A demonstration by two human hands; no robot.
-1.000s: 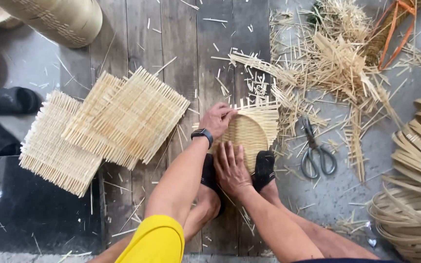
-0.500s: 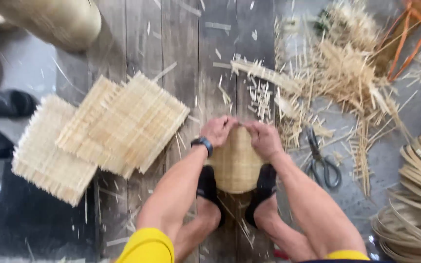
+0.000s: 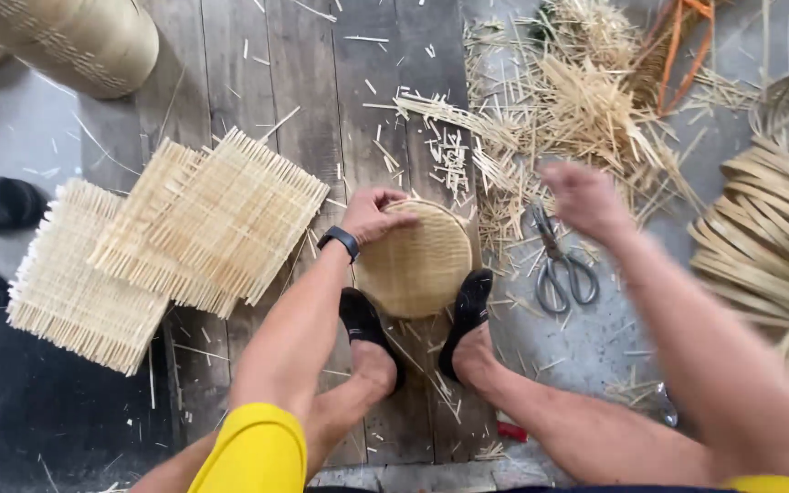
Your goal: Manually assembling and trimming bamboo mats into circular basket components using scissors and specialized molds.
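**Right hand off the disc, left hand holding on alone**

From the head camera, looking down.

Half a second ago: both hands close together on the top edge of the round woven disc. Now only the left hand there, with fingers curled over the top rim. Grips it without help.

Right hand gone from the disc. Up in the air now, off to the right, over the scissors and just below the straw pile. Too blurry to tell if spread or closed. Nothing seen in it.

Disc lying on the wooden floor, in much the same spot as before. Sits between the two feet in black socks, left foot and right foot, toes touching its lower edge on each side. So kept in place now by one hand and two feet, not two hands.

Left of the arm: square woven mats in a loose pile, not touched. Far right: coils of flat strips. Top left: a big woven basket on its side.
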